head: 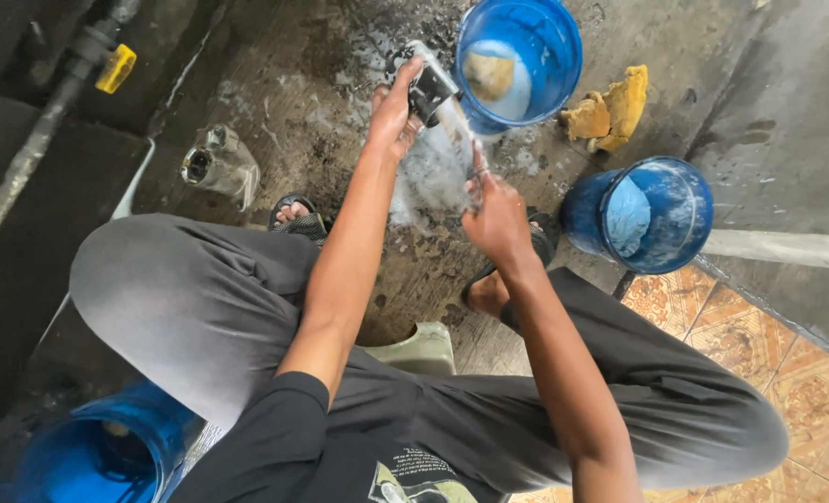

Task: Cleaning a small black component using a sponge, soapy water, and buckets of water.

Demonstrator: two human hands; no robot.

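Observation:
My left hand grips the dark upper end of a long, soapy part, black at the top and silvery lower down. My right hand holds its lower end, fingers closed around it. The part is tilted over a wet, foamy patch of concrete floor. I sit low on a pale stool, knees spread, feet in sandals either side of the foam. What the part is exactly cannot be told through the suds.
A blue bucket with water and a sponge stands ahead; yellow sponges lie to its right. A second blue bucket sits at right, a third at lower left. A metal cylinder part lies left. Pipe with yellow valve far left.

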